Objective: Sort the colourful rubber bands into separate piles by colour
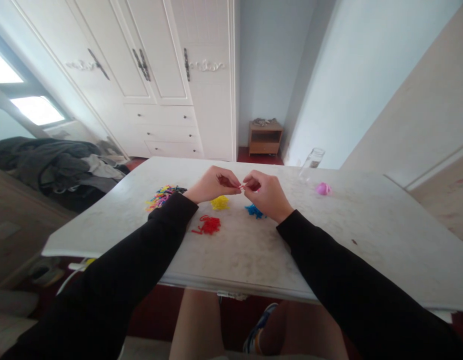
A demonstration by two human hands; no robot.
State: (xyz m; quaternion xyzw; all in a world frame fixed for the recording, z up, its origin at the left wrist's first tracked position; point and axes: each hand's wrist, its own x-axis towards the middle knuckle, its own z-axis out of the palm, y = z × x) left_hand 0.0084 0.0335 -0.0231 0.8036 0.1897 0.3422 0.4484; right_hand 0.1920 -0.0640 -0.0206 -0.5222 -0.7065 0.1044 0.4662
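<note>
My left hand (218,182) and my right hand (267,192) meet above the middle of the table, thumbs and fingertips pinched. Between them is a thin, small reddish strip (242,187), too small to make out fully. Below the hands lie a small pile of yellow pieces (220,202) and a pile of blue pieces (255,211), the latter partly covered by my right hand. Nearer to me is a pile of thin red pieces (209,225), a few straggling left. A mixed multicoloured pile (166,196) sits beside my left wrist, partly hidden by the sleeve.
The pale, stained table (250,255) spans the view. A clear glass jar (314,159) and a round pink object (323,188) are at its far right. A small dark speck (354,242) lies right. Behind stand a white wardrobe (160,95) and a wooden bedside cabinet (265,140).
</note>
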